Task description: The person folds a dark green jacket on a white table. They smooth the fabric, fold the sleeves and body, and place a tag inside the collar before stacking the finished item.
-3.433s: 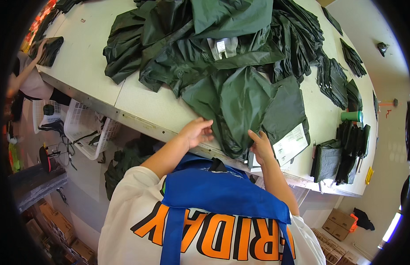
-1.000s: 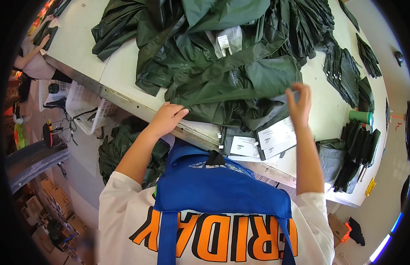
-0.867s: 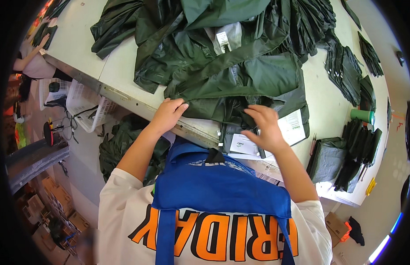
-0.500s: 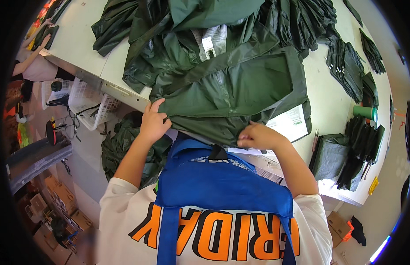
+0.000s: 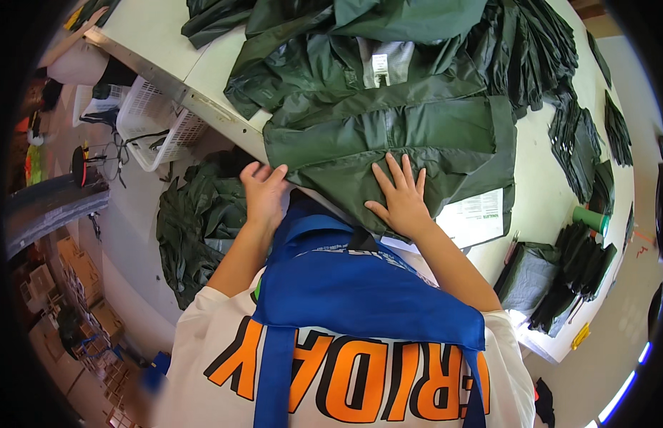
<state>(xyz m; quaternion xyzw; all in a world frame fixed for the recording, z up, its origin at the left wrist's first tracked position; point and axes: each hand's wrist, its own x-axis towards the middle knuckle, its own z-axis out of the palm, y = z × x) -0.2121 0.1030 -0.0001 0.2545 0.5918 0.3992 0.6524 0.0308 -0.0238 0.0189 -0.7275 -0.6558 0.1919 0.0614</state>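
A dark green, slightly shiny garment (image 5: 324, 167) that looks like rainwear lies in front of me at the table's near edge, with a folded band across it. My right hand (image 5: 404, 203) is open, fingers spread and pressed flat on its near part. At its left corner is my left hand (image 5: 266, 198), thumb against the fabric edge and the other fingers apart, part curled. Behind it lies more green fabric with pale mesh lining (image 5: 403, 60) and a small white label (image 5: 380, 64). A printed white sheet (image 5: 478, 214) shows partly under the garment's right side.
Green garment pieces (image 5: 528, 53) are heaped at the far right. Dark folded bundles (image 5: 535, 274) and a green roll (image 5: 590, 220) lie on the right side of the table (image 5: 545, 178). White plastic baskets (image 5: 149, 118) and a green fabric heap (image 5: 203, 228) are left below. Another person's arm (image 5: 74, 39) shows far left.
My right hand has opened from a curled grip and now lies flat on the fabric. My left hand has come off the corner fold toward its edge. The garment lies flatter; the view has shifted.
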